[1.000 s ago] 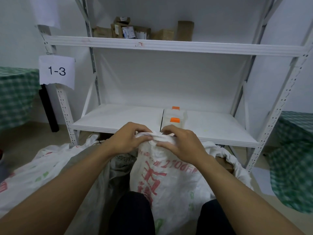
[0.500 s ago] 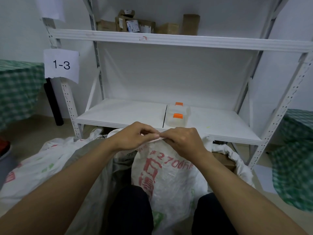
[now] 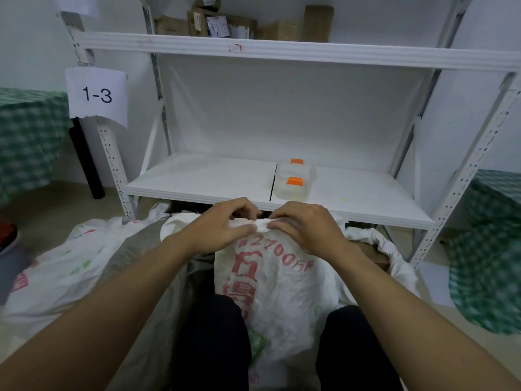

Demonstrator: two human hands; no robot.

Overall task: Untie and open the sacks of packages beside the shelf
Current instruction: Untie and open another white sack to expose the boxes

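A white woven sack (image 3: 282, 289) with red printed characters stands between my knees, in front of the white metal shelf (image 3: 282, 204). Its top edge is gathered into a bunched strip. My left hand (image 3: 225, 227) pinches that strip from the left, thumb under and fingers curled over it. My right hand (image 3: 307, 225) grips the same strip from the right, fingertips meeting the left hand's. A second white sack (image 3: 64, 275) lies slumped on the floor to the left, and a grey sack (image 3: 132, 255) lies between the two.
Two clear boxes with orange clips (image 3: 294, 179) sit on the lower shelf board just beyond my hands. Cardboard boxes (image 3: 225, 22) stand on the upper shelf. A paper label "1-3" (image 3: 97, 94) hangs on the left post. Green checked cloths (image 3: 490, 249) hang at both sides.
The sack's gathered top has risen a little and both hands have drawn closer together on it, fingertips now meeting. The camera has tilted slightly.
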